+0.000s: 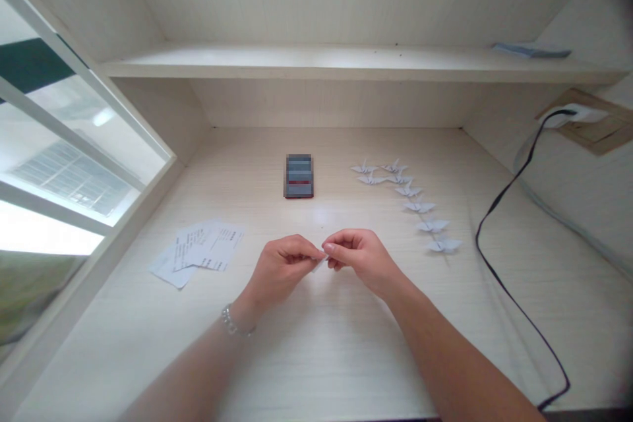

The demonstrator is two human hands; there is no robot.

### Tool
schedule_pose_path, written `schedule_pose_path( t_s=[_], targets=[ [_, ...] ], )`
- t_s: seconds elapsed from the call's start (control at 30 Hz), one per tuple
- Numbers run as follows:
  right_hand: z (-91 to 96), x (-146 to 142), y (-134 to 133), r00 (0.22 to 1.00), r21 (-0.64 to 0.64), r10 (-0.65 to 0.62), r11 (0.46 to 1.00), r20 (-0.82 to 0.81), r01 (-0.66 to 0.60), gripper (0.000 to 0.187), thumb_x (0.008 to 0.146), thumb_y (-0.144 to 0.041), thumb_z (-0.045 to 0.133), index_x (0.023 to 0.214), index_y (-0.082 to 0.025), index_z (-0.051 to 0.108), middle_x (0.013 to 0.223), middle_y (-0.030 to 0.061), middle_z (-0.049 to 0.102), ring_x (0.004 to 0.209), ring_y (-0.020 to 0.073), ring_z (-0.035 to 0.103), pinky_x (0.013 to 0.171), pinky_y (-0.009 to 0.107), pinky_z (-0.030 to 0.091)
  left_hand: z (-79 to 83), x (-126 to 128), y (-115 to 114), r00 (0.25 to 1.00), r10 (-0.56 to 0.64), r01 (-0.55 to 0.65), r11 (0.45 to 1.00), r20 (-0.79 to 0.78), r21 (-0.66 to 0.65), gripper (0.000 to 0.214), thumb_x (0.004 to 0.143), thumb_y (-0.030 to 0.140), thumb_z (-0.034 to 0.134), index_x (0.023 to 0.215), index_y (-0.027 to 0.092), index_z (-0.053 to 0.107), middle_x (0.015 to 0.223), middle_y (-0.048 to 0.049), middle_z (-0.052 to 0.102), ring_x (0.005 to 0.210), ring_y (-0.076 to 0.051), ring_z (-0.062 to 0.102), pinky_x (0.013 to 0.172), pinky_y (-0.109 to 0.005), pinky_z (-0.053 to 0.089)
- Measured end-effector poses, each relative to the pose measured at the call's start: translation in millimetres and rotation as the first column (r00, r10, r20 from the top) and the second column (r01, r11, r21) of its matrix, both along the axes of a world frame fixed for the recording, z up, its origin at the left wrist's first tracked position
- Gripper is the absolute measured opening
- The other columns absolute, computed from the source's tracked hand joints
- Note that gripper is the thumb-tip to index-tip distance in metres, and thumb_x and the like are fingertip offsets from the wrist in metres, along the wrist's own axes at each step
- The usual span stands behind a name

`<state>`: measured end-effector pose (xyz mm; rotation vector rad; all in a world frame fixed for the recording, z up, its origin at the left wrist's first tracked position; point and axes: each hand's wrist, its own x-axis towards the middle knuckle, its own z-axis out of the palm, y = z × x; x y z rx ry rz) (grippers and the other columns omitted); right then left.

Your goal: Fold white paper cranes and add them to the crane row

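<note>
A small folded piece of white paper (319, 265) is pinched between my two hands above the middle of the desk; the fingers cover most of it. My left hand (285, 268), with a beaded bracelet on its wrist, grips it between thumb and forefinger. From the other side, my right hand (363, 257) pinches the same piece, fingertips close to the left ones. Several folded white paper cranes (419, 208) form a bent row on the desk to the right of my hands.
A phone (299, 176) lies beyond my hands. Several printed paper sheets (210, 247) overlap at the left. A black cable (499, 277) runs from a wall socket (588, 115) down the right side. A shelf (346, 62) spans the back, and a window frame (123, 119) borders the left.
</note>
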<state>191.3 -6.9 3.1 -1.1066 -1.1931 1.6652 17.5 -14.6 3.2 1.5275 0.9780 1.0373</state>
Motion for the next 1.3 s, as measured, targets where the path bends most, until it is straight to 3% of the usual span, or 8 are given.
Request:
schedule_pose_path(
  t_s=[0.4, 0.77, 0.83, 1.0, 1.2, 1.3],
  targets=[
    [-1.7, -4.4, -0.9, 0.997, 0.011, -0.079, 0.997, 0.021, 0.079, 0.024, 0.065, -0.031, 0.070, 0.081, -0.013, 0.065, 0.059, 0.0012, 0.062, 0.052, 0.0110, 0.057, 0.050, 0.024, 0.046, -2.5, -1.5, 5.4, 1.000, 0.002, 0.002, 0.970, 0.019, -0.245, 0.012, 0.072, 0.023, 0.065, 0.080, 0.016, 0.072, 0.073, -0.0064, 0.070, 0.067, -0.015, 0.060, 0.062, -0.025, 0.046],
    [-4.7, -6.1, -1.6, 0.986, 0.105, -0.153, 0.984, 0.070, 0.145, 0.017, 0.069, -0.026, 0.066, 0.080, -0.014, 0.064, 0.060, 0.0015, 0.062, 0.053, 0.0122, 0.056, 0.050, 0.025, 0.046, -0.6, -2.1, 9.5, 0.954, 0.066, 0.078, 0.888, 0.293, -0.453, 0.022, 0.072, 0.016, 0.059, 0.092, 0.014, 0.067, 0.081, -0.0062, 0.067, 0.071, -0.015, 0.061, 0.064, -0.028, 0.050],
    [-4.9, -7.1, -4.0, 0.978, 0.157, -0.177, 0.975, 0.111, 0.158, 0.015, 0.071, -0.026, 0.064, 0.082, -0.015, 0.064, 0.062, 0.0022, 0.063, 0.055, 0.0131, 0.057, 0.052, 0.026, 0.046, -0.3, -1.9, 10.1, 0.954, 0.097, 0.043, 0.894, 0.285, -0.445, 0.022, 0.074, 0.018, 0.058, 0.095, 0.015, 0.065, 0.079, -0.0053, 0.065, 0.071, -0.014, 0.060, 0.064, -0.028, 0.050],
    [-3.4, -10.1, -9.5, 0.942, 0.307, -0.233, 0.939, 0.241, 0.153, 0.016, 0.076, -0.026, 0.058, 0.087, -0.017, 0.064, 0.067, 0.0036, 0.064, 0.061, 0.0150, 0.059, 0.058, 0.027, 0.046, -3.2, -1.5, 9.5, 0.987, 0.127, -0.089, 0.944, 0.101, -0.318, 0.023, 0.071, 0.024, 0.065, 0.091, 0.014, 0.062, 0.076, -0.0050, 0.065, 0.068, -0.013, 0.059, 0.060, -0.024, 0.048],
    [-6.3, -10.4, -5.9, 0.962, 0.197, -0.078, 0.980, 0.261, 0.026, 0.018, 0.075, -0.032, 0.059, 0.080, -0.016, 0.066, 0.066, 0.0036, 0.064, 0.059, 0.0144, 0.058, 0.054, 0.026, 0.045, -4.5, 0.4, 7.1, 0.990, 0.107, -0.081, 0.967, 0.094, -0.243, 0.025, 0.070, 0.024, 0.067, 0.091, 0.014, 0.060, 0.076, -0.0051, 0.066, 0.070, -0.014, 0.061, 0.065, -0.025, 0.049],
    [-7.9, -10.7, -3.9, 0.975, 0.155, -0.106, 0.985, 0.194, 0.076, 0.017, 0.074, -0.031, 0.061, 0.076, -0.015, 0.065, 0.060, 0.0018, 0.061, 0.053, 0.0126, 0.055, 0.051, 0.025, 0.043, -0.9, 0.4, 6.3, 0.988, 0.103, -0.064, 0.955, 0.118, -0.291, 0.029, 0.072, 0.027, 0.065, 0.097, 0.013, 0.060, 0.074, -0.0053, 0.067, 0.067, -0.014, 0.062, 0.063, -0.026, 0.050]
  ],
)
